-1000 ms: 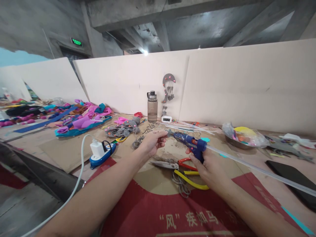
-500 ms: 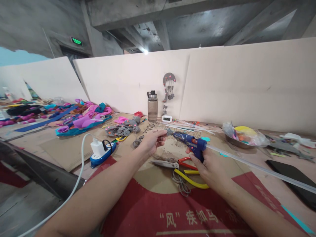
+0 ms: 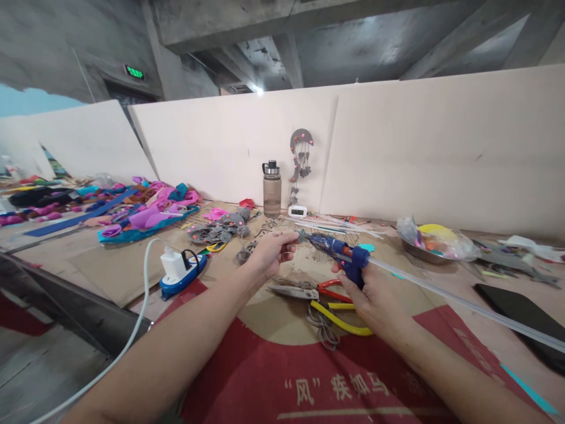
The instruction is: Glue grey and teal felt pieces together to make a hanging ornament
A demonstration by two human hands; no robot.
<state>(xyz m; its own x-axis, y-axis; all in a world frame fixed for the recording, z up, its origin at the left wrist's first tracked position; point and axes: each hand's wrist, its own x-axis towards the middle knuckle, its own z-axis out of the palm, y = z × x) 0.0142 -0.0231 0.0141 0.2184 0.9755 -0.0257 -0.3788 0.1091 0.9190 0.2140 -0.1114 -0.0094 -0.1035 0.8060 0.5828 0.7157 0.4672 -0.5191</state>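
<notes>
My right hand (image 3: 359,288) is wrapped round a blue hot glue gun (image 3: 339,252). A long clear glue stick (image 3: 441,297) runs out of its back towards the right edge. Between the fingertips of my left hand (image 3: 276,253) is a small grey felt piece (image 3: 302,235), and the gun's nozzle is at it; I cannot tell whether they touch. Below the hands lie scissors with red handles (image 3: 304,291) and a tool with yellow handles (image 3: 342,318), beside a loop of grey cord (image 3: 324,330).
A bottle (image 3: 272,191), a small digital clock (image 3: 297,211) and a grey moon-shaped hanging (image 3: 302,150) are at the back board. Grey felt pieces (image 3: 216,229) and a blue power strip (image 3: 183,280) lie left. A metal bowl (image 3: 430,253) and a black phone (image 3: 521,324) lie right.
Both hands keep almost the same position, with the nozzle still at the grey piece. The whole view has shifted very slightly.
</notes>
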